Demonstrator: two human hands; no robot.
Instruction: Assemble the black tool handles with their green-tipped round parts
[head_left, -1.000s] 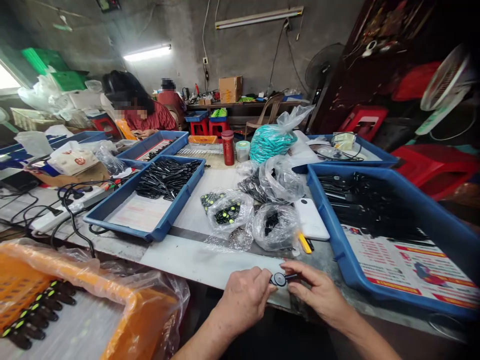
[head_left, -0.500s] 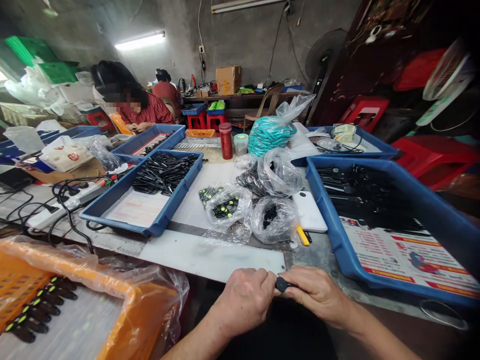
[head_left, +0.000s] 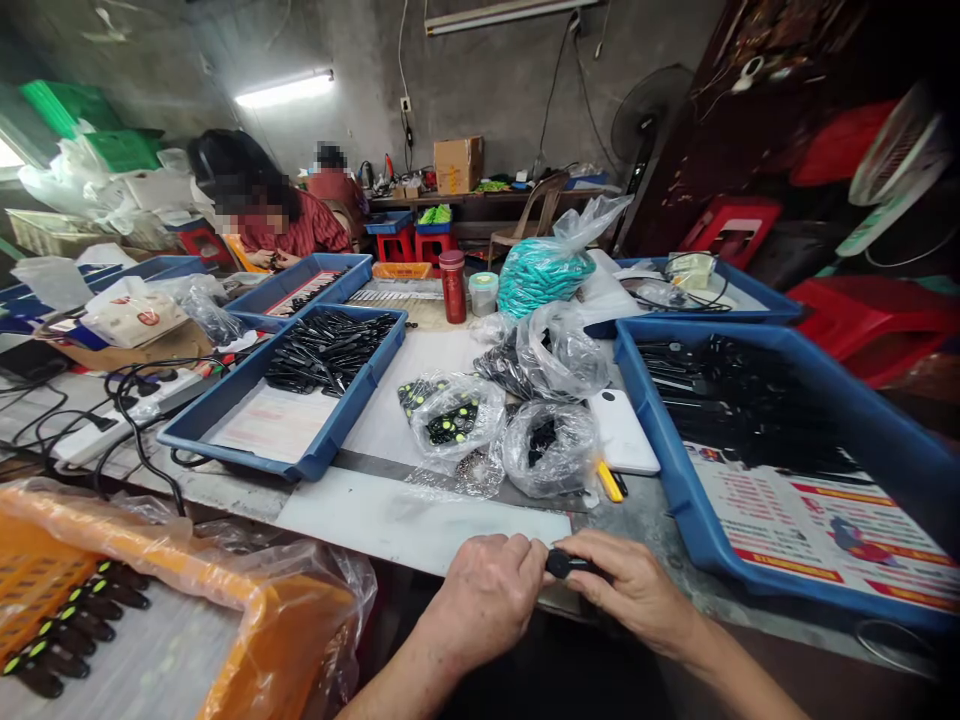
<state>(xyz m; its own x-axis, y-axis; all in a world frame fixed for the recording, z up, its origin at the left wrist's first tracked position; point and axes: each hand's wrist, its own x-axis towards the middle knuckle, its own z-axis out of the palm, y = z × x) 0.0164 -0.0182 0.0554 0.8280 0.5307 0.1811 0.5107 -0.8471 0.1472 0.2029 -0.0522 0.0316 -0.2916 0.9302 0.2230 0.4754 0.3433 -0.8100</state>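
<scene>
Near the table's front edge, my right hand pinches a small black part with a round end between thumb and fingers. My left hand is closed against the round end from the other side; its fingertips are hidden, and the black part runs into its grip. Both hands are just before a white board. Beyond it sit an open plastic bag of black pieces with yellow-green dots and another bag of small black parts. A yellow-handled cutter lies beside that second bag.
Blue trays of black parts stand on the left and right. An orange crate lined with plastic, holding dotted black pieces, is at lower left. Cables and a power strip lie behind it. A person works across the table.
The black part has turned slightly in my fingers, its round end now facing me more. Both hands stay together in nearly the same place; the view has shifted a little.
</scene>
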